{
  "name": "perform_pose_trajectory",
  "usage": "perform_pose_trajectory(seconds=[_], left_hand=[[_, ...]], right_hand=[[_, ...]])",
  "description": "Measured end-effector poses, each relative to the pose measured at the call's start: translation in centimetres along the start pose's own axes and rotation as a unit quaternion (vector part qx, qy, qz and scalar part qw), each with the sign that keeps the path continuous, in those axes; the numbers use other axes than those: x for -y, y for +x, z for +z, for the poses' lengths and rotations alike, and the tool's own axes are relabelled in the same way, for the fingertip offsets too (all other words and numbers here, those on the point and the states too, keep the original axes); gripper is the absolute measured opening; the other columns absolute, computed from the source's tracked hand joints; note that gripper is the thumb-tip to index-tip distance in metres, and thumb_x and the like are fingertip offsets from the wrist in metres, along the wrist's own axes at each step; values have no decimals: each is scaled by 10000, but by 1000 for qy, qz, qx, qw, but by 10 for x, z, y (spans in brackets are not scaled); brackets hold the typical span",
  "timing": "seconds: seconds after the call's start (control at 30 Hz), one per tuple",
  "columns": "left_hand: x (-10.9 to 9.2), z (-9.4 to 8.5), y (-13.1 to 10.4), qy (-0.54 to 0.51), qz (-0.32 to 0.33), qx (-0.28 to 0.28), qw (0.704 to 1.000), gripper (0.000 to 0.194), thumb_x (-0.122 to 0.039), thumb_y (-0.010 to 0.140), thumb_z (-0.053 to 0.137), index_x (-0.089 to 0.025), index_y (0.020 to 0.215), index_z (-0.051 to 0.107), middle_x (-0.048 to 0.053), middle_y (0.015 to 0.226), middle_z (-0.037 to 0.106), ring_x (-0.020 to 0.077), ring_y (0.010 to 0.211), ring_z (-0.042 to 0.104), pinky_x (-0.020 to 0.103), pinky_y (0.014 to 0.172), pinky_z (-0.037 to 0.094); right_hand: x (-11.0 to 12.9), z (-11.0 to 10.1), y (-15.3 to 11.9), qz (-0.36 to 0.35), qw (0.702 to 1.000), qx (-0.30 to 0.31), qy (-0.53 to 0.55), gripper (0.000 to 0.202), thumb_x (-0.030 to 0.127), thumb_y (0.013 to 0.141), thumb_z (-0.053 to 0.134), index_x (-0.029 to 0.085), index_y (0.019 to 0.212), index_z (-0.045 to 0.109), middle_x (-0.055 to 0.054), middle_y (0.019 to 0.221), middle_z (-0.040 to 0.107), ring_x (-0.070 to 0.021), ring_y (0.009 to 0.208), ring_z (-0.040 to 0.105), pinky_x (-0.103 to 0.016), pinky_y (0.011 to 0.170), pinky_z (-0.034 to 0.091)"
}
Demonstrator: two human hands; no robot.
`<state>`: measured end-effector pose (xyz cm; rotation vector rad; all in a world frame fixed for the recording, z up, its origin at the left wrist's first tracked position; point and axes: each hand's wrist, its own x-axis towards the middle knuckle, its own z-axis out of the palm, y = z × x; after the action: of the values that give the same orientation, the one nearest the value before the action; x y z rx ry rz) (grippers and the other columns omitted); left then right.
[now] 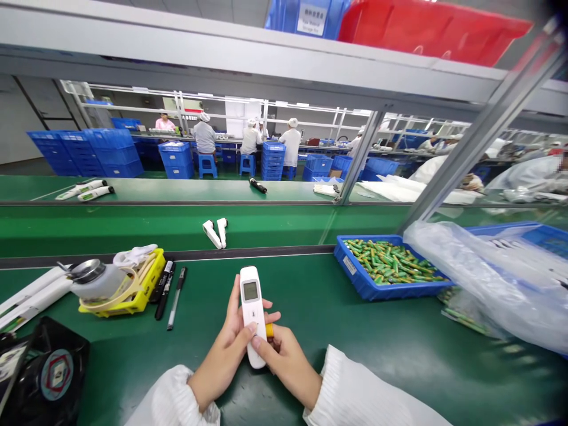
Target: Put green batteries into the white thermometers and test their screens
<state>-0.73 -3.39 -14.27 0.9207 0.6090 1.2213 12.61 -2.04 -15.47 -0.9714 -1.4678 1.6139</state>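
Note:
A white handheld device with a small grey screen stands between my hands above the green table, screen toward me. My left hand is wrapped round its left side, thumb on the front below the screen. My right hand grips the lower right side, its thumb also on the front. Something yellow shows beside the device at my right fingers; its shape is mostly hidden. Two small white device parts lie on the green strip beyond the table's dark edge.
Right, a blue tray of green batteries sits beside plastic bags. Left are a yellow basket, a bottle, pens and a black fan. A metal post slants at right; people work far behind.

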Motion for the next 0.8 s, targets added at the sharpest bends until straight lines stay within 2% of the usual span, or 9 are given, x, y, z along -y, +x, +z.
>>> perform_pose_trajectory(seconds=[0.17,0.37,0.5,0.6,0.67,0.73,0.8], left_hand=[[-1,0,0,-1,-2,-7,1000,740,-291,952,452,-400,1468,-67,79,1248,506,292,1191,533,481,1010,387],[-2,0,1,-6,-9,-8,1000,743,-316,948,463,-388,1476,-55,82,1238,523,294,1181,541,483,1009,383],[-5,0,3,0,-5,-15,1000,770,-311,944,472,-398,1472,-82,91,1298,518,292,1248,494,477,1025,377],[-2,-3,6,28,3,-43,999,782,-336,941,476,-373,1481,-89,95,1424,443,265,1317,423,450,1078,330],[2,-7,8,61,-4,-67,996,766,-386,927,491,-326,1502,-10,93,1472,402,255,1338,396,420,1106,300],[6,-11,11,92,-19,-86,992,717,-447,898,520,-268,1500,173,87,1481,400,257,1352,374,396,1126,273],[7,-14,13,110,-29,-94,989,661,-494,860,560,-218,1431,374,92,1440,458,269,1334,398,393,1135,259]], right_hand=[[1,0,1,13,1000,0,-12,630,755,688,584,136,804,596,37,589,458,-74,491,359,-223,470,306],[0,-1,0,14,1000,5,-17,646,754,707,565,125,847,611,48,581,437,-72,487,345,-229,492,333],[0,-3,-1,5,999,22,-34,542,649,764,603,127,907,609,30,649,488,-84,546,403,-233,550,380],[-3,-2,0,1,1000,24,-12,457,549,766,662,147,963,575,11,728,557,-99,606,482,-240,608,419],[-7,-1,2,-6,1000,6,3,436,505,758,682,159,990,558,-8,776,605,-123,665,550,-254,650,447],[-12,-3,9,-29,999,-26,-16,416,485,768,662,162,1010,558,-30,811,640,-151,723,600,-267,675,470],[-16,-13,21,-62,991,-82,-86,402,494,783,612,157,1000,577,-29,768,644,-158,698,609,-264,638,472]])
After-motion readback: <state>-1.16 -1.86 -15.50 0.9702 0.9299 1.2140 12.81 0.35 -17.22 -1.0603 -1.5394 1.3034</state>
